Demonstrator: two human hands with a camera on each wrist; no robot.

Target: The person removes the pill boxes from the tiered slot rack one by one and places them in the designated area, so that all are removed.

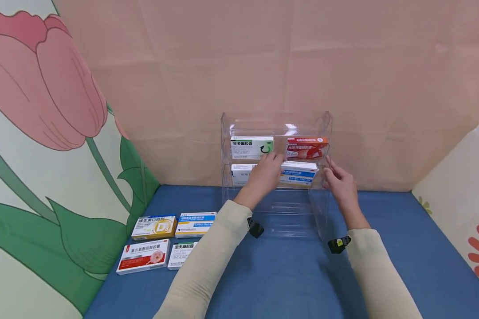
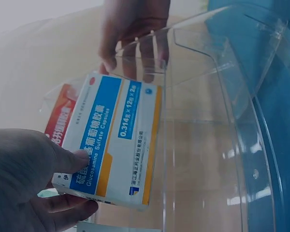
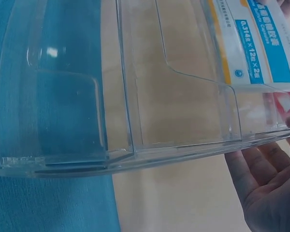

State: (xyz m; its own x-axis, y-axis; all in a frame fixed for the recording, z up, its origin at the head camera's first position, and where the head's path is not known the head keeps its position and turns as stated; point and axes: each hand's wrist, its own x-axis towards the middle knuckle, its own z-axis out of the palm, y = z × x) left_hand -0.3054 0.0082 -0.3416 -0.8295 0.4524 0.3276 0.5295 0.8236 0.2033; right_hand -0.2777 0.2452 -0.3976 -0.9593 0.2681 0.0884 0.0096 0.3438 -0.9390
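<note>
While the blue-and-white box (image 1: 298,173) is being pinched by the left hand (image 1: 265,173) — long axis level — the clear rack (image 1: 323,133) is being steadied by the flat-fingered right hand (image 1: 339,181), just right of it.

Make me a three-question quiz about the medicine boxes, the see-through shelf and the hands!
1. Where is the blue-and-white box the left hand holds?
A. Middle tier of the clear rack
B. On the blue table
C. Above the rack

2. How many boxes lie on the table?
A. Two
B. Four
C. Six

3. What is the right hand doing?
A. Holding a box
B. Resting flat on the table
C. Touching the rack's right side

Answers: 1 A, it sits level with the middle shelf. 2 B, four lie at the left. 3 C, fingers meet the side wall.
</note>
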